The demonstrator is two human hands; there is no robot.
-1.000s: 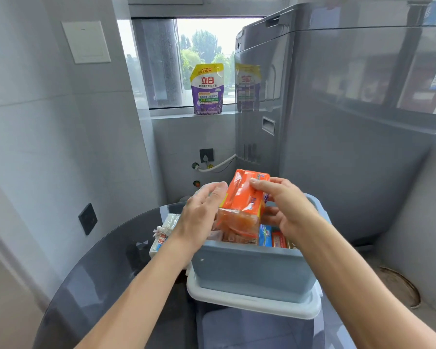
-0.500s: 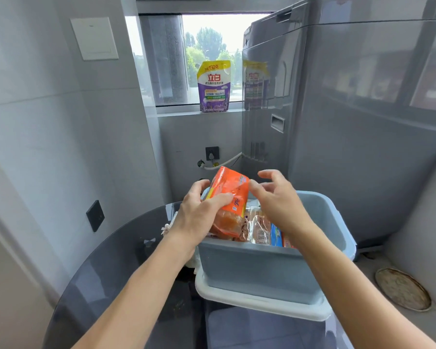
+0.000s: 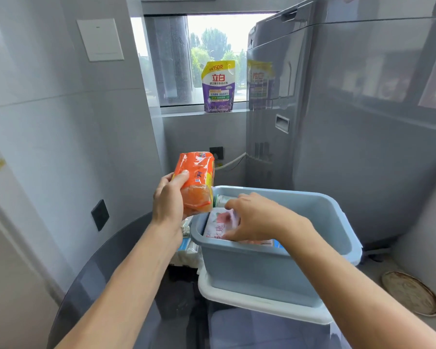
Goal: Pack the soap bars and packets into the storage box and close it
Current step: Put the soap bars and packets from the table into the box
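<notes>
Packing is under way and the lid is not yet on. The left hand (image 3: 170, 205) grips an orange soap pack (image 3: 198, 182), fingers and thumb curled round its lower half, holding it in the air just beyond the left rim of the blue storage box (image 3: 262, 270). The pack stands nearly upright, its long axis close to vertical, its top leaning slightly away from the box and its clear lower end pointing down toward the box's left corner. The right hand (image 3: 258, 217) reaches down inside the box with its fingers spread and loosely bent over a pink-printed packet (image 3: 220, 222) lying flat near the left wall; whether it pinches that packet or only presses on it, I cannot tell. More packets (image 3: 186, 250) lie on the dark bench (image 3: 126, 285) just left of the box, and a white lid (image 3: 257, 302) sits under the box. The next move seems to call for a gap among the contents, then lowering the orange pack into it
</notes>
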